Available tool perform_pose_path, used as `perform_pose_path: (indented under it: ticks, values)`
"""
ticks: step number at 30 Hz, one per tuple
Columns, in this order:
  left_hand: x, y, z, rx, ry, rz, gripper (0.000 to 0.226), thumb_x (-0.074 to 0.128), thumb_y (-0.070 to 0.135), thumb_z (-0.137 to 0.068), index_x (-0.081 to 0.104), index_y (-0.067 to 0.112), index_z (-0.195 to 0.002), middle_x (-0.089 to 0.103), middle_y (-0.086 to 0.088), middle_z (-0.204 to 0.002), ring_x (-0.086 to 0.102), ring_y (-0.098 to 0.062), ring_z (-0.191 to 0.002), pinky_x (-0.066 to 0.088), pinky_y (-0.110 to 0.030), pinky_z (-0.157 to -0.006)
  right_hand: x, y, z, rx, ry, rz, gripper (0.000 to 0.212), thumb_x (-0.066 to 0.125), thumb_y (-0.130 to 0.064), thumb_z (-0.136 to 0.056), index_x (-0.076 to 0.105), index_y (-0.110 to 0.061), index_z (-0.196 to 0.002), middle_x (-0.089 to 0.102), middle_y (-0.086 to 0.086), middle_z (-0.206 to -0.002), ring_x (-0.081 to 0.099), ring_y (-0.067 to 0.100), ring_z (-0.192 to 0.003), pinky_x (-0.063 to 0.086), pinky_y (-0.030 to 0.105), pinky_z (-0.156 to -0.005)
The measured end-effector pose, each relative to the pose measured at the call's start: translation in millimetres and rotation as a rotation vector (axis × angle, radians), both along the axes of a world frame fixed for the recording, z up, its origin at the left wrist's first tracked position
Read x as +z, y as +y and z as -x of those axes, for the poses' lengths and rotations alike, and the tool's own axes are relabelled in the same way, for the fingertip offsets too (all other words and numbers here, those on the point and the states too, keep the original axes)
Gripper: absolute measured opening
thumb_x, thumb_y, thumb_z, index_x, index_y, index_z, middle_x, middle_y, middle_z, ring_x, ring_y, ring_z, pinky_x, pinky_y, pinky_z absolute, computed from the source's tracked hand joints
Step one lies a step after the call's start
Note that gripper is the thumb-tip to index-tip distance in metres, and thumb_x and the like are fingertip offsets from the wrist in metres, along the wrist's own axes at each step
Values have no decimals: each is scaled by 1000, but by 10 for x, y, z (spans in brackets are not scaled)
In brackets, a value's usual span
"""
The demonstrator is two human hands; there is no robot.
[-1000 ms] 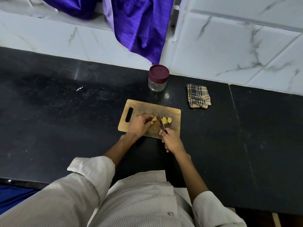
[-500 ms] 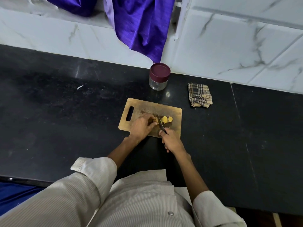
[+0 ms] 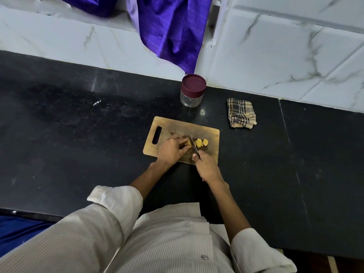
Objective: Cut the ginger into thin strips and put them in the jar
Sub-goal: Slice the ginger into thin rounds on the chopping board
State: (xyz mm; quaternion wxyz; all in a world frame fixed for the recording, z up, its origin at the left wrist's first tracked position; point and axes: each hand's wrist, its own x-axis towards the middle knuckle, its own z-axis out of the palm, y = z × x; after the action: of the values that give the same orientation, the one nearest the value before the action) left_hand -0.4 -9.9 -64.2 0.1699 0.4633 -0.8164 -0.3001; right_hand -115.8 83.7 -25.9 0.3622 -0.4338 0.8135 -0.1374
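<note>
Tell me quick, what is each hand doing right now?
Left hand: holds the ginger on the board.
Right hand: grips the knife.

Slicing ginger on a wooden cutting board (image 3: 210, 154)

At frame centre, the left hand (image 3: 171, 150) is pinning the ginger piece (image 3: 188, 143) while the right hand (image 3: 207, 168) is gripping the knife (image 3: 193, 145).

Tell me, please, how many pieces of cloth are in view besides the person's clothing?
2: a purple cloth hanging down the tiled wall above the jar, and a folded checked cloth lying on the black counter, right of the jar.
</note>
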Motion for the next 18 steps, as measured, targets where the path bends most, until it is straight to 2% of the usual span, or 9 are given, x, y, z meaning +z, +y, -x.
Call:
perform_pose_path:
  ticks: [4, 10, 14, 18]
  values:
    - [4, -1, 6, -3, 4, 11, 36, 65, 27, -89, 63, 17, -124, 60, 2, -126, 59, -13, -105, 49, -28, -85, 8, -20, 9, 30, 27, -3, 31, 37, -32, -107, 57, -13, -118, 62, 10, -116, 60, 26, -108, 49, 47, -93]
    - [-38, -18, 11, -7, 32, 11, 35, 68, 26, -87, 66, 14, -120, 63, 0, -120, 61, -13, -94, 52, -30, -82, -6, -36, 16, 39, 43, -6, 31, 37, -32, -107, 57, -11, -118, 63, 12, -114, 61, 26, -105, 50, 49, -92]
    - [-44, -14, 12, 2, 37, 14, 34, 68, 26, -87, 67, 13, -118, 64, -2, -116, 61, -15, -97, 53, -35, -83, 0, -22, 36, 30, 47, 20, 30, 36, -32, -107, 57, -13, -116, 63, 9, -111, 61, 22, -102, 50, 43, -88]
    - [-40, -8, 19, -8, 35, 13, 33, 68, 25, -87, 67, 13, -118, 63, -2, -115, 60, -15, -97, 52, -35, -83, 11, -43, 20, 35, 45, 24, 29, 37, -32, -107, 57, -13, -117, 63, 9, -110, 63, 24, -102, 51, 45, -89]
